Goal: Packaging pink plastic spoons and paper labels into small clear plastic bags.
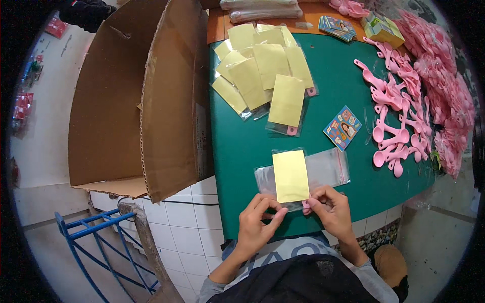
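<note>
Green tabletop is filling the middle of the view, with a cardboard box standing at its left and pink spoons lying at its right. Near the front edge, a clear bag with a yellow card is lying across clear sleeves. The right hand is pinching the bag's lower right corner; the left hand is holding thumb and forefinger close together at the lower left, whether gripping cannot be told. Beyond, yellow-card packets are overlapping, and a blue card is resting nearer the spoons.
</note>
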Demonstrator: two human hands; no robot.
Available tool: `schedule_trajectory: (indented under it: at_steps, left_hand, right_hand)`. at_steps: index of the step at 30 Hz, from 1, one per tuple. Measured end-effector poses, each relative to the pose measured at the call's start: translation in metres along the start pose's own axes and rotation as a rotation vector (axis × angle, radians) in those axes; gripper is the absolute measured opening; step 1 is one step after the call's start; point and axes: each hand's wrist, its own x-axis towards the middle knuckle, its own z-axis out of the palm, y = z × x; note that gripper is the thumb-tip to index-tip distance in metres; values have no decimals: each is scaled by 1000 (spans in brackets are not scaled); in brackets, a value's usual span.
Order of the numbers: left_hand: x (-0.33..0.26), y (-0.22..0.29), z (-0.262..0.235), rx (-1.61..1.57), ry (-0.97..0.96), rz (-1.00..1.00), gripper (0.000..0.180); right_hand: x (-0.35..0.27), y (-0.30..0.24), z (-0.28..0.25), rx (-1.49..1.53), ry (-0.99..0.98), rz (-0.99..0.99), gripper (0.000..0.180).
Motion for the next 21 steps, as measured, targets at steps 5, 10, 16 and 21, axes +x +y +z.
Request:
schedule_trajectory:
  at_steps: [5,10,16,21]
  left_hand:
    - [-1,-4,7,-133,49,-62,13]
    - [-5,-9,11,-310,115,-116,17]
    - [-1,-5,6,-73,67,66,29]
    - [17,26,-15,126,25,226,45]
  right_hand:
    - [3,0,8,13,119,6,8]
    - [2,0,9,32,147,7,9]
    - [0,-6,14,33,143,-3,23]
    - [11,-25,12,-123,114,-186,38]
